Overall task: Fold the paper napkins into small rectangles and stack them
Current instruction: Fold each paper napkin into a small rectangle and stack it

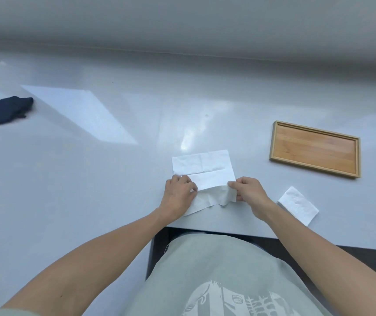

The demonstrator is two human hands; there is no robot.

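A white paper napkin (pixel 205 172) lies spread on the grey table in front of me, its near edge lifted and curling over. My left hand (pixel 179 195) pinches the napkin's near left corner. My right hand (pixel 249 193) pinches the near right corner, which is raised off the table. A folded napkin (pixel 298 205), a small white rectangle, lies flat to the right of my right hand.
A shallow wooden tray (pixel 314 149) sits at the right, beyond the folded napkin. A dark blue cloth (pixel 2 110) lies at the far left. The table's near edge (pixel 216 231) runs just below my hands, with my lap beneath it.
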